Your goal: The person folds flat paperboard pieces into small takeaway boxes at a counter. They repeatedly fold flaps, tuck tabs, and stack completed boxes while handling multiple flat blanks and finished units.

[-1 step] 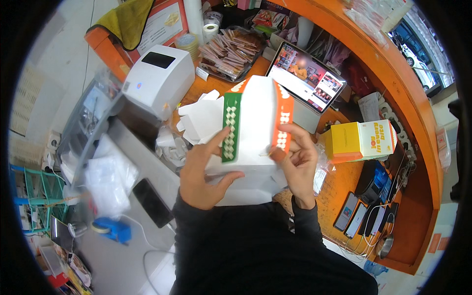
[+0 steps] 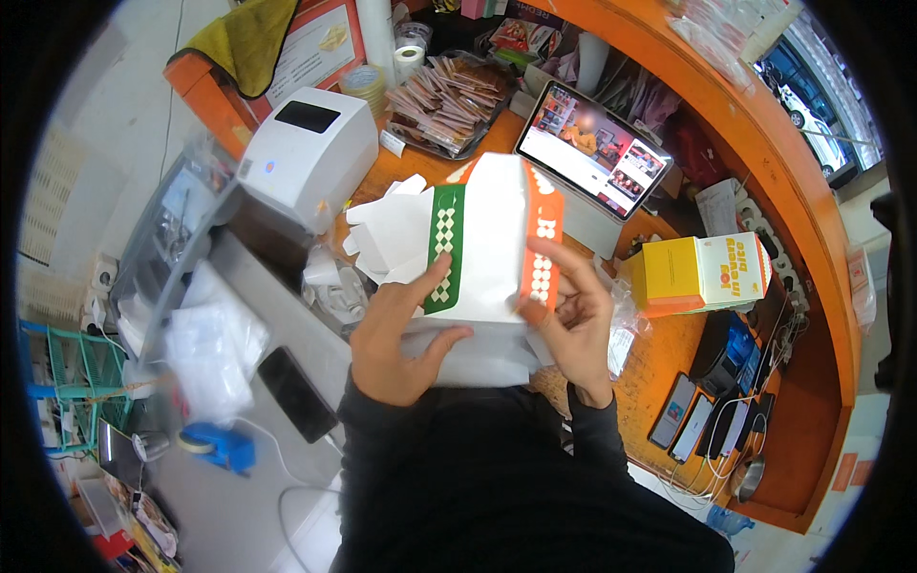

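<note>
A white paper takeaway box with a green checked strip and an orange patterned strip is held between both hands in front of my chest. My left hand grips its left side, index finger on the green strip and thumb below on the near white face. My right hand pinches the lower right corner by the orange strip. The lower rear of the box is hidden from view. Just left of it sits another white folded paper piece with spread flaps. A yellow, white and orange carton stands to the right.
A white printer stands at the far left, beside a tray of small packets. A tablet leans at the back. Several phones with cables lie at right. A dark phone and blue tape dispenser are at left.
The box has tilted and shifted slightly to the left between my hands, and less of its near lower face shows. Both hands keep their grip nearly in place.
</note>
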Demonstrator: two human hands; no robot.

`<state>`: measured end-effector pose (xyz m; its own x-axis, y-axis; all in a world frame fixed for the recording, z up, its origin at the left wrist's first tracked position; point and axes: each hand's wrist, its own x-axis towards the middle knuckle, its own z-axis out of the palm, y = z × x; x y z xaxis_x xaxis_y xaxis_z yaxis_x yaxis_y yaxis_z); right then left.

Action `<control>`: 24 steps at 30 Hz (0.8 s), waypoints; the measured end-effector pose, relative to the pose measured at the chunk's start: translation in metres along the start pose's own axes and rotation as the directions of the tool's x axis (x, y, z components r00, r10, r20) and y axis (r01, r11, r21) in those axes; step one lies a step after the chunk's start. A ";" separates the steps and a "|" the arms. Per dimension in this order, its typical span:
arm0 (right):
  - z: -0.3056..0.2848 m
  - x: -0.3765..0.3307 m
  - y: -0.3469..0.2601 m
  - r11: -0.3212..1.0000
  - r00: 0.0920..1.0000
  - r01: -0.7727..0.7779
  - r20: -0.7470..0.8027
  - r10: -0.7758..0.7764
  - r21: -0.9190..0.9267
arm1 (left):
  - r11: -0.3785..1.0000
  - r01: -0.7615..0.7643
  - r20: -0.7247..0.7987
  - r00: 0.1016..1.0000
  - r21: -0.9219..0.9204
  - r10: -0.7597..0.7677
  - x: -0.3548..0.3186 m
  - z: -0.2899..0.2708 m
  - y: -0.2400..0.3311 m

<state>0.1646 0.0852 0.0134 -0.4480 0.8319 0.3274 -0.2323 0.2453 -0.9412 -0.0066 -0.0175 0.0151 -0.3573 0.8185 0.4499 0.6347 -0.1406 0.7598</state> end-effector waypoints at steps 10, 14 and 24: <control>-0.010 0.006 0.000 0.842 0.986 0.165 0.113 -0.124 -0.513 | 0.954 0.074 -0.234 0.961 -0.290 -0.146 0.003 0.013 0.009; -0.014 0.007 0.004 0.846 0.976 0.213 0.137 -0.167 -0.488 | 0.976 0.020 -0.035 0.999 -0.217 -0.028 0.003 0.000 0.000; 0.016 -0.015 0.025 0.922 0.977 0.178 0.169 -0.126 -0.343 | 0.998 0.028 -0.262 0.964 -0.060 -0.043 0.000 0.024 -0.002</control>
<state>0.1517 0.0707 -0.0141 -0.5545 0.6981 0.4530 0.0016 0.5452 -0.8383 0.0088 -0.0034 0.0026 -0.5510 0.6495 0.5240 0.5823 -0.1505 0.7989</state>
